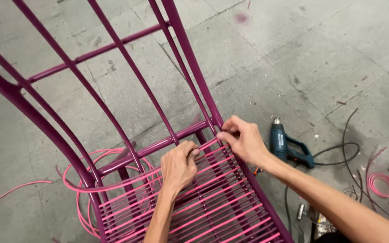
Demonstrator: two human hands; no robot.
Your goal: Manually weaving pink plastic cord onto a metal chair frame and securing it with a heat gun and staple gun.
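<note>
Grey concrete floor [329, 54], cracked and stained, lies under everything you work on. Largest item on it: the magenta metal chair frame [127, 67], painted tube, back bars rising away from you, seat rails near you; judged rigid and fairly heavy, it should stay put under pulling. Across the seat run taut rows of pink cord [212, 202], parallel, close together, spanning rail to rail. The cord looks like smooth plastic: flexible, light, probably slippery, so a pinch near the rail is judged the surest hold. Loose cord coils [86, 198] lie on the floor beneath and left of the frame, with one stray end trailing off to the left. Your left hand [178, 164] sits at the rear of the seat, fingers curled and clenched over the topmost cord row just in front of the rear crossbar [158, 146]. Your right hand [244, 139] pinches the cord where it meets the right rear corner of the frame, thumb and fingertips closed on it. Right of that hand, apart from it, a blue heat gun [287, 146] lies on the floor, its dark cable [345, 148] looping away. Smaller: a small pink coil [380, 183] at far right.
</note>
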